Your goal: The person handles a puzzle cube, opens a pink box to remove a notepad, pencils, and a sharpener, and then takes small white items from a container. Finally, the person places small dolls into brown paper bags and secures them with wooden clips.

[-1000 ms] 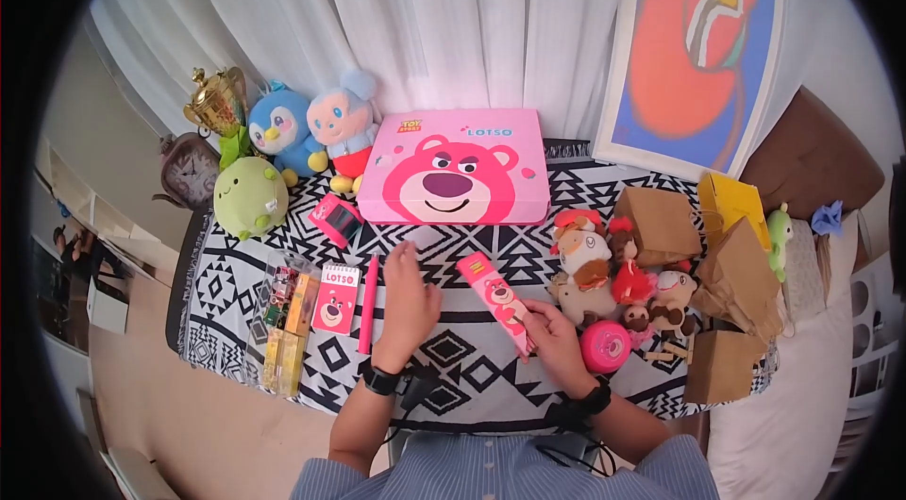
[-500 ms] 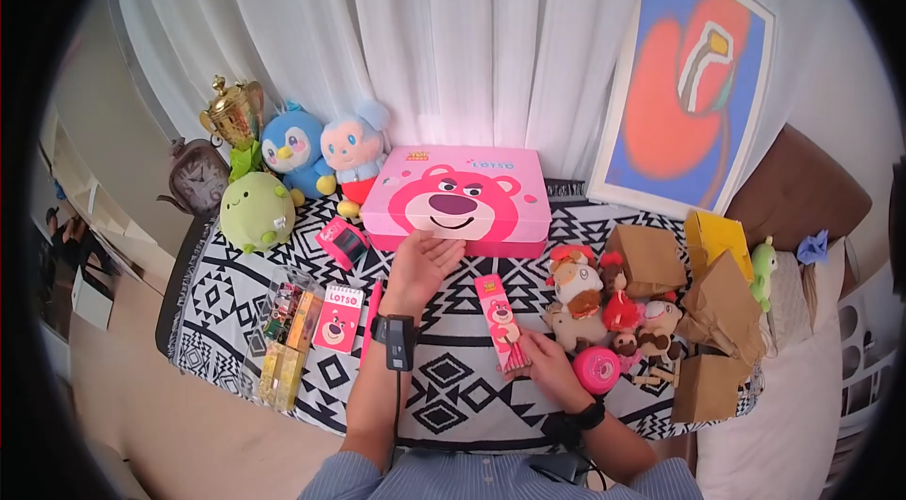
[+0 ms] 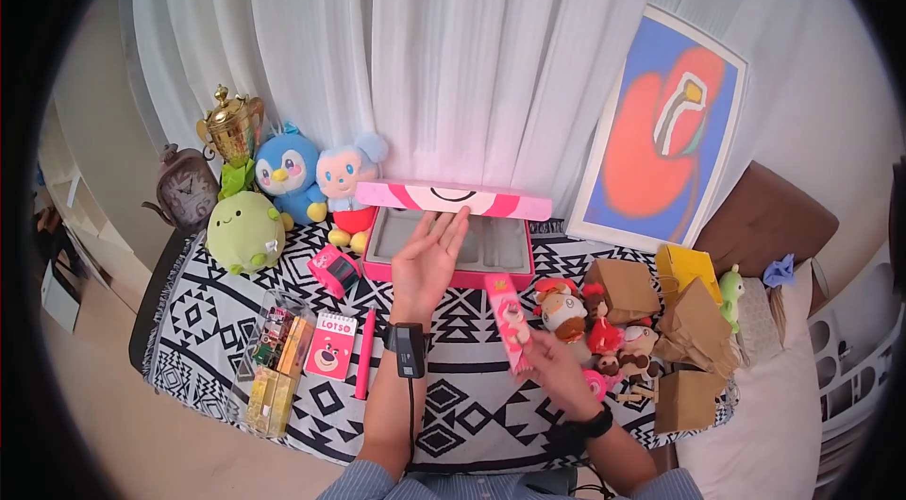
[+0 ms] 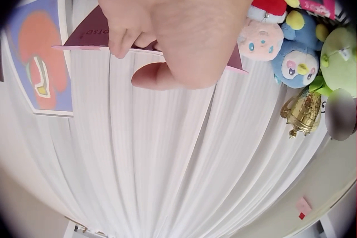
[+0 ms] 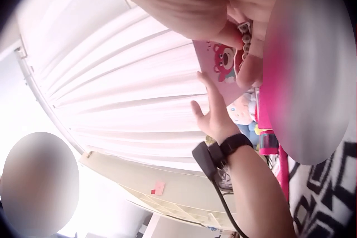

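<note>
Palm up, my left hand (image 3: 424, 269) touches the front edge of the pink bear box's lid (image 3: 514, 206) with extended fingers, and the lid is tilted up. Below it the box (image 3: 505, 281) shows a grey lining with compartments. In the left wrist view the left hand (image 4: 173, 20) has its thumb apart from the fingers, which lie at the lid's edge. My right hand (image 3: 559, 373) holds the lower end of a slim pink bear packet (image 3: 508, 316), to the right of the box's front.
On the left are a notepad (image 3: 331, 346), a pink pen (image 3: 365, 354), a clear case (image 3: 271, 396), a pink device (image 3: 332, 271) and plush toys (image 3: 245, 231). Small plushes (image 3: 604, 335) and paper bags (image 3: 686, 401) lie right. A framed picture (image 3: 651, 141) stands behind.
The lid has swung up from closed, uncovering the box's inside. My left hand has moved forward to the lid's edge. The right hand still holds the packet, now closer to the small plushes.
</note>
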Action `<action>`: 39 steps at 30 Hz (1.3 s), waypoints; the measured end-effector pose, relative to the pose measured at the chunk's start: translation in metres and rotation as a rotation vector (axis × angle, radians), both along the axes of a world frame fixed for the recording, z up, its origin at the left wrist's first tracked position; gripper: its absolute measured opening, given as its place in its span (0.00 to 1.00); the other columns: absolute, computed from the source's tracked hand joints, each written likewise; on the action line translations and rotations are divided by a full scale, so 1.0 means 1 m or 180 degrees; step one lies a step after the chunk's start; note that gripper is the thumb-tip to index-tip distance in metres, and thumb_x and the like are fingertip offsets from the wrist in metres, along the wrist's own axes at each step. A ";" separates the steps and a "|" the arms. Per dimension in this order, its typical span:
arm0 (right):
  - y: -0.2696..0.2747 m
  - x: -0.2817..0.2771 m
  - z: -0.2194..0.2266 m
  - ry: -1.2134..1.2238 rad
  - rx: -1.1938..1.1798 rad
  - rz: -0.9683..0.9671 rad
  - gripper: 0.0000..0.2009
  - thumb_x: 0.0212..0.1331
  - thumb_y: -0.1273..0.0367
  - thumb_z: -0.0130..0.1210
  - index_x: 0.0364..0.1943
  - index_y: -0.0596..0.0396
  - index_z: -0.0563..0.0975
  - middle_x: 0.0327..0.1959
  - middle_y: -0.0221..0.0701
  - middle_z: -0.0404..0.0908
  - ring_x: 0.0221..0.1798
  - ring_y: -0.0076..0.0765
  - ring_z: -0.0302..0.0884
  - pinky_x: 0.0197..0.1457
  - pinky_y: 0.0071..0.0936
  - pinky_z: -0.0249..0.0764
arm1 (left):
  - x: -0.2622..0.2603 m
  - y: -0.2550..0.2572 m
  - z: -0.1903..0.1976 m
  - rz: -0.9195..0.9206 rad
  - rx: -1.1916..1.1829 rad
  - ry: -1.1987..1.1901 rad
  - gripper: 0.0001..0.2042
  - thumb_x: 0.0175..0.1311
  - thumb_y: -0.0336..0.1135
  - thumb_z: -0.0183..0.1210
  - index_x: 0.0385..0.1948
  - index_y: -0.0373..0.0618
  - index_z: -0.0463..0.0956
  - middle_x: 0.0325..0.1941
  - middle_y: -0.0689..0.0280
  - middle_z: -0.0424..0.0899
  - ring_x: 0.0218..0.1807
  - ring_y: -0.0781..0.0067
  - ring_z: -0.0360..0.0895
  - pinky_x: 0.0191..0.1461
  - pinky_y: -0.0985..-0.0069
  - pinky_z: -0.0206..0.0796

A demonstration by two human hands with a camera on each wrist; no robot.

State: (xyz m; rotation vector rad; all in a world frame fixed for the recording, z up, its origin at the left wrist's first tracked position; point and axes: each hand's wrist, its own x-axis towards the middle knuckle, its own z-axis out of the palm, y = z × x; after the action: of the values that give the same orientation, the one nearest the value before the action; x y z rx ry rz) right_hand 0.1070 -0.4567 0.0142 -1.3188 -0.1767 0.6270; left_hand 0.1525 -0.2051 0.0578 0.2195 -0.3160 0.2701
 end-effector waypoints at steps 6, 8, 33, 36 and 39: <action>0.029 0.079 0.033 -0.0033 -0.0067 -0.0111 0.14 0.67 0.70 0.47 0.51 0.66 0.70 0.34 0.33 0.77 0.30 0.27 0.77 0.28 0.18 0.73 | 0.000 0.007 0.001 -0.0049 0.0061 -0.0349 0.33 0.53 0.18 0.46 0.64 0.21 0.45 0.70 0.40 0.51 0.73 0.48 0.48 0.77 0.64 0.43; 0.041 0.117 0.018 -0.0019 -0.0056 -0.0246 0.13 0.67 0.70 0.48 0.49 0.66 0.70 0.33 0.34 0.77 0.28 0.29 0.77 0.27 0.20 0.72 | -0.001 0.008 0.004 -0.0067 -0.0009 -0.0385 0.34 0.51 0.17 0.47 0.63 0.20 0.44 0.69 0.38 0.50 0.74 0.46 0.47 0.77 0.64 0.42; 0.095 0.163 0.000 -0.3318 -0.4037 -0.0617 0.15 0.54 0.70 0.54 0.47 0.52 0.78 0.57 0.52 0.67 0.53 0.58 0.71 0.53 0.46 0.71 | -0.005 0.008 0.004 -0.0106 0.0018 -0.0288 0.33 0.55 0.23 0.49 0.63 0.20 0.45 0.70 0.38 0.49 0.74 0.44 0.46 0.78 0.61 0.39; 0.087 0.182 -0.017 -0.4988 -0.3343 -0.0654 0.19 0.56 0.64 0.54 0.50 0.59 0.75 0.60 0.48 0.67 0.62 0.54 0.64 0.62 0.43 0.65 | -0.004 0.010 0.003 -0.0198 -0.0027 -0.0294 0.32 0.56 0.23 0.46 0.64 0.23 0.46 0.70 0.41 0.51 0.73 0.48 0.49 0.76 0.63 0.43; 0.090 0.191 -0.039 -0.4319 -0.3267 -0.0155 0.27 0.58 0.55 0.52 0.55 0.64 0.71 0.62 0.49 0.66 0.66 0.51 0.61 0.68 0.42 0.57 | -0.004 0.008 0.003 -0.0175 -0.0015 -0.0279 0.32 0.56 0.23 0.46 0.64 0.23 0.46 0.70 0.41 0.51 0.73 0.48 0.49 0.76 0.63 0.43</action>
State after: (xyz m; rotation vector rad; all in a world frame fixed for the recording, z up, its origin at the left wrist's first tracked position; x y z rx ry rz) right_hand 0.2978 -0.3663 -0.0251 -2.5687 -1.0064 -0.4294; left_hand 0.1488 -0.1968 0.0610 0.1943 -0.4073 0.2266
